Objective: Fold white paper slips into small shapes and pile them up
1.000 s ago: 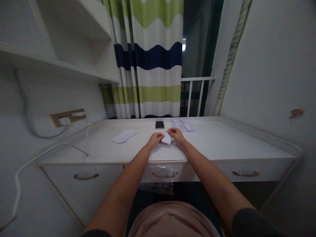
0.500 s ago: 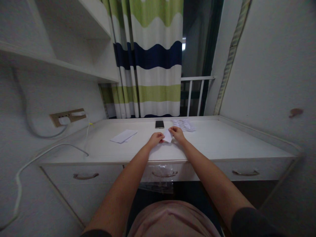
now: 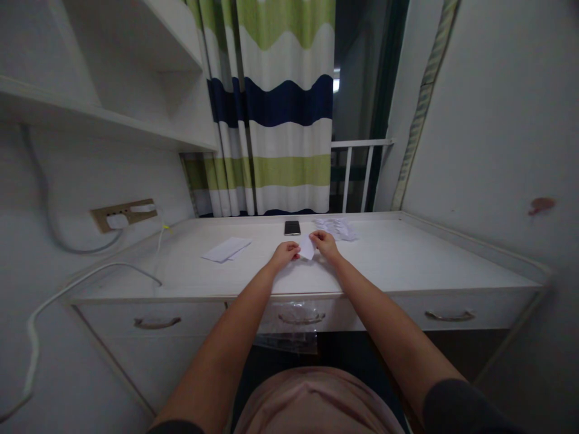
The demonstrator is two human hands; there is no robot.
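A small white piece of paper [image 3: 307, 248] is held between my two hands, just above the desk top. My left hand [image 3: 285, 254] pinches its left edge, fingers closed. At its upper right, my right hand [image 3: 324, 242] grips the paper between thumb and fingers. Behind my right hand lies a pile of crumpled or folded white papers [image 3: 338, 228]. Flat white sheets [image 3: 227, 249] rest on the desk to the left of my left hand. A dark phone [image 3: 292, 228] lies beyond the held paper.
The white desk [image 3: 407, 259] has drawers with metal handles along its front. A clear plastic bag [image 3: 298, 312] hangs at the middle drawer. White cables [image 3: 126, 264] run from the wall socket [image 3: 124, 215] at left. A shelf [image 3: 136, 123] overhangs the left side.
Both hands keep hold of the paper in nearly the same place. The paper's angle has shifted very slightly; the other things stay put.
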